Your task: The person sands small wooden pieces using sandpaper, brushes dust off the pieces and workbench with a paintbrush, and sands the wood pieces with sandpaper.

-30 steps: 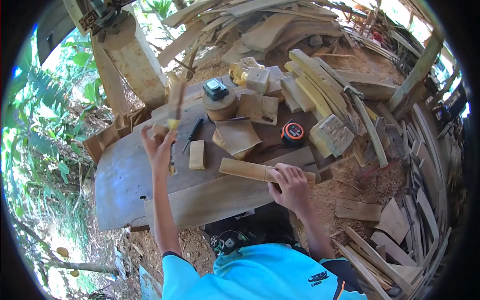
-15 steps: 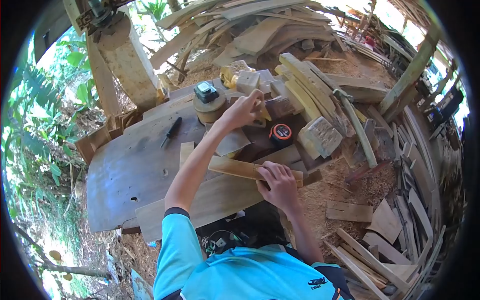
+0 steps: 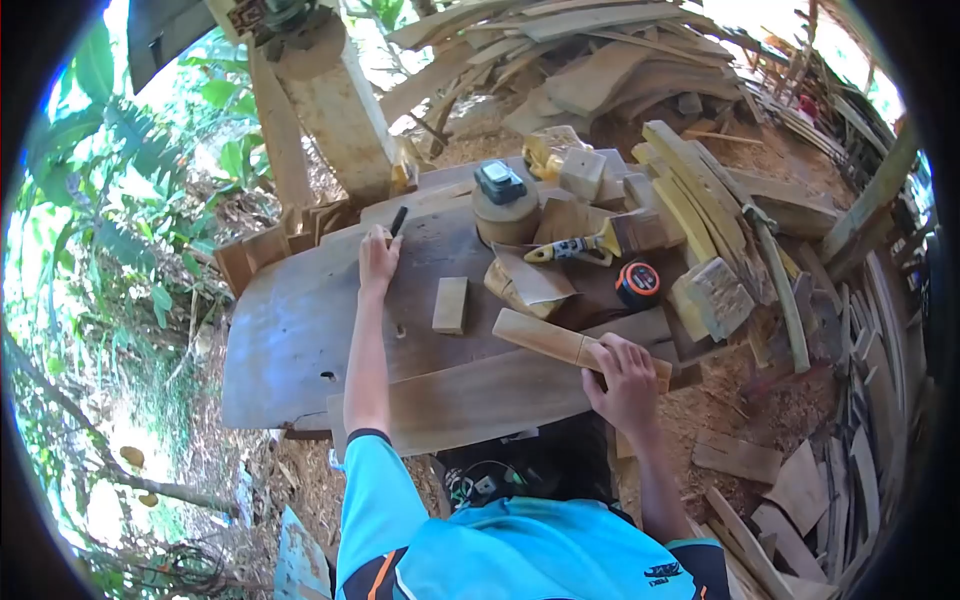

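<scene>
My left hand [image 3: 378, 262] is stretched out to the left part of the worktable, its fingers closed around the lower end of a slim black pen-like tool [image 3: 399, 219]. The tool's exact kind is too small to make out. Near the front edge, my right hand [image 3: 622, 378] grips the right end of a narrow wooden piece [image 3: 540, 338] with a dark line across it. A small wooden block [image 3: 450, 304] lies between my two hands. Beyond the narrow piece are a paintbrush [image 3: 582, 246] with a yellow handle and an orange-and-black tape measure [image 3: 638, 284].
The dark worktable [image 3: 285, 345] carries a wide plank [image 3: 440, 405] along its front. A round wooden block [image 3: 506, 217] bears a small dark device [image 3: 499, 182]. Stacked wood strips [image 3: 705, 215] stand to the right, and offcuts [image 3: 740, 455] litter the sawdust-covered ground.
My left hand has moved left, from above the paintbrush to the black pen-like tool, and closed on it. The right hand still holds the narrow wooden piece. The view has shifted left.
</scene>
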Available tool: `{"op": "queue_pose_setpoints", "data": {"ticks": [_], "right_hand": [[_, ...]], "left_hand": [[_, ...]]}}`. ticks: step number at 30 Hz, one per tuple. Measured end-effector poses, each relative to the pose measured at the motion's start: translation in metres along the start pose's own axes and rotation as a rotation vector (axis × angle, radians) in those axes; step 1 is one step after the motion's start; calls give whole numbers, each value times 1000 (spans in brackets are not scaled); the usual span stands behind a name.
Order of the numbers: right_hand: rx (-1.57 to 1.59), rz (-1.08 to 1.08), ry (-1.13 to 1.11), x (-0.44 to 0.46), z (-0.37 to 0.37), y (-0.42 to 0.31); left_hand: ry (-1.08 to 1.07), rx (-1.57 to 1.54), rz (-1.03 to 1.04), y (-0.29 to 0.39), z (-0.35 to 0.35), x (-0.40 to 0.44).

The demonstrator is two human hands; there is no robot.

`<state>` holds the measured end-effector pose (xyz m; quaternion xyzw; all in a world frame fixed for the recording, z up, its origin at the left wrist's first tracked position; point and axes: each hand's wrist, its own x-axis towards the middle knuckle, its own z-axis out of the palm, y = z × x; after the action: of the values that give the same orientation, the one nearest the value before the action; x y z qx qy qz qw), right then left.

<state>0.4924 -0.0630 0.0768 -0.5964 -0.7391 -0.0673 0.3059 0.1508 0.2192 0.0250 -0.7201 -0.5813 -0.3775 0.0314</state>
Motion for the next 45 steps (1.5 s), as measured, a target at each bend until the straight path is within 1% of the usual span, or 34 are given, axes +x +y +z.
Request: {"op": "queue_pose_setpoints", "data": {"ticks": [3, 4, 7, 8, 11, 13, 16, 19, 22, 25, 26, 29, 32, 35, 38, 41, 44, 45], "right_hand": [[-7, 18, -9, 1, -3, -3], [-10, 15, -4, 1, -3, -2], [-15, 10, 15, 2, -1, -2], [-19, 12, 11, 1, -1, -3], [-18, 7, -6, 1, 1, -3], [-20, 6, -12, 2, 2, -4], [-27, 14, -21, 1, 0, -5], [-33, 25, -23, 0, 1, -5], [-34, 29, -23, -1, 0, -6], [-26, 22, -16, 1, 1, -6], [-24, 20, -12, 1, 1, -6], [-37, 24, -13, -1, 3, -5], [-48, 21, -21, -1, 1, -4], [-39, 16, -19, 1, 1, -5], [-37, 20, -14, 0, 0, -5], [-27, 17, -11, 0, 0, -5], [-22, 18, 1, 0, 0, -5], [-22, 22, 3, -1, -1, -4]], "left_hand": [[-110, -125, -101, 4, -6, 0], [-169, -305, -198, 7, -12, 0], [-157, -879, -297, 30, -22, -13], [-214, -798, -350, 58, -43, -14], [-63, -1183, -345, 90, -41, -11], [-149, -1236, -373, 96, -28, -6], [-123, -1384, -348, 101, 4, -3], [-84, -1308, -465, 105, 20, 2], [-248, -1044, -519, 102, 31, 13], [-358, -623, -413, 95, 49, 20], [-331, -630, -460, 93, 55, 18], [-438, -429, -422, 108, 30, 19], [-633, -609, -407, 103, 22, 18], [-704, -756, -446, 99, 16, 14], [-712, -638, -430, 92, 8, 13], [-641, -622, -451, 87, 10, 12], [-453, -710, -420, 103, -3, 7], [-497, -782, -383, 112, -17, 4]]}}
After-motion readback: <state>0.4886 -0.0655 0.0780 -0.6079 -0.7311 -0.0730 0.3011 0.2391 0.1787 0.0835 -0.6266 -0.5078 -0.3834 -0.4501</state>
